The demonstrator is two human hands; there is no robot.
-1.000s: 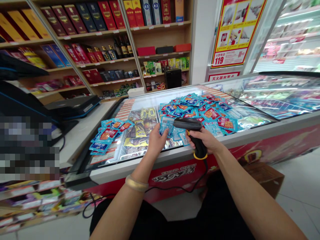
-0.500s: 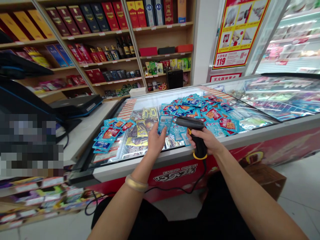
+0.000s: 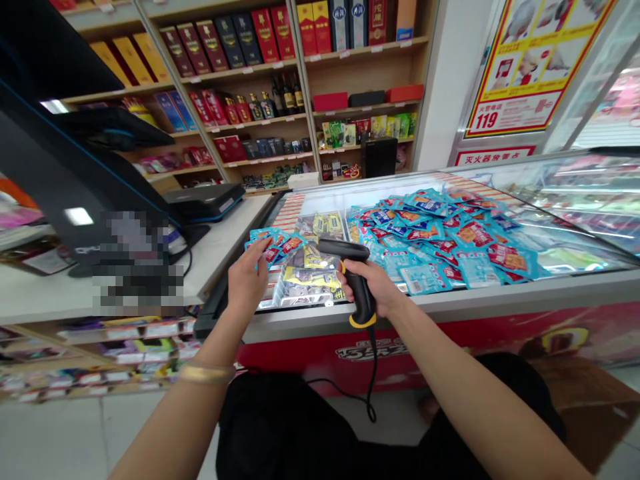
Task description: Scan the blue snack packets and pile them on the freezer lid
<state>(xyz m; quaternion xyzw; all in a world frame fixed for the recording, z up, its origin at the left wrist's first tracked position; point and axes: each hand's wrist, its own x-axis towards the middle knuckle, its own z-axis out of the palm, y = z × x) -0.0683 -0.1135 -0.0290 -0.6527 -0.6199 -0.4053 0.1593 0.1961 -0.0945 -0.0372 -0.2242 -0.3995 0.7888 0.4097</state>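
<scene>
Glass (image 3: pixel 565 230) makes the flat top of a long chest freezer (image 3: pixel 295 327), which has a pale, smooth rim and a shiny red front. Behind the freezer I see wooden shelves (image 3: pixel 360 73), filled with stiff upright boxes in red, dark blue and yellow, and with some dark bottles (image 3: pixel 287 97). Beside the left end of the freezer is a pale counter (image 3: pixel 227 233), bearing a black machine (image 3: pixel 90 180) with a screen; behind the right part hangs a red and yellow poster (image 3: pixel 540 67). Below the freezer's front, the floor (image 3: pixel 55 433) is of light tiles. On the glass, toward the middle of the freezer, lies a wide heap of blue packets (image 3: pixel 435 227), thin, glossy and crinkled, overlapping in many directions. A smaller group of packets (image 3: pixel 287 243) lies at the freezer's left end. Through the glass, yellow wrapped goods (image 3: pixel 320 277) are visible. Above the freezer's front edge, the person's right hand (image 3: pixel 377 283) is closed around a black scanner (image 3: pixel 345 249) with yellow trim, its cable (image 3: pixel 373 367) hanging down. The left hand (image 3: pixel 249 280) is half open over the smaller group, fingers stretched; whether the fingertips touch it, I cannot tell.
</scene>
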